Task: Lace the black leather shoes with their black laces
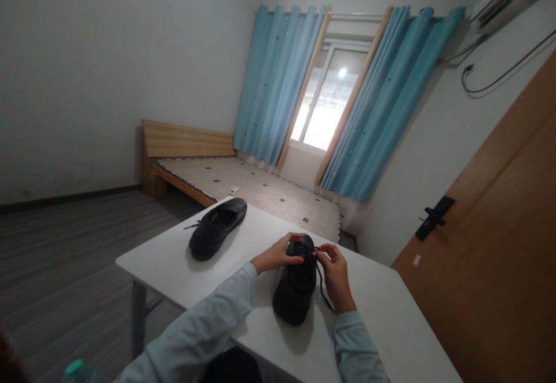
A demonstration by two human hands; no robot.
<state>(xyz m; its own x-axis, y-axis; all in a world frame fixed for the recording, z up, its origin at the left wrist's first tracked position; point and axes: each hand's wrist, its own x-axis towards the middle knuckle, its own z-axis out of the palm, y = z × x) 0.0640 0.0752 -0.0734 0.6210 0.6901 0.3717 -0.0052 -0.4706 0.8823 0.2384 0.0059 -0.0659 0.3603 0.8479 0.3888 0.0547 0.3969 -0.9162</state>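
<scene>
A black lace-up shoe [293, 296] stands on the white table [260, 226] in front of me, its toe pointing away. My left hand [284, 254] grips the front of this shoe from its left side, thumb over the upper. At the shoe's right side, my right hand [332, 264] pinches the black shoelace [320, 284] between thumb and fingertips. A length of lace hangs from there down to the tabletop. Farther left on the table lies a second black shoe [217, 229], apart from both hands, with a lace end sticking out to its left.
Beyond the table is a bed [260, 189] with a patterned mattress and a small white object [233, 190] on it. A wooden door [490, 244] stands at the right. A bottle with a green cap [75, 368] is at the lower left.
</scene>
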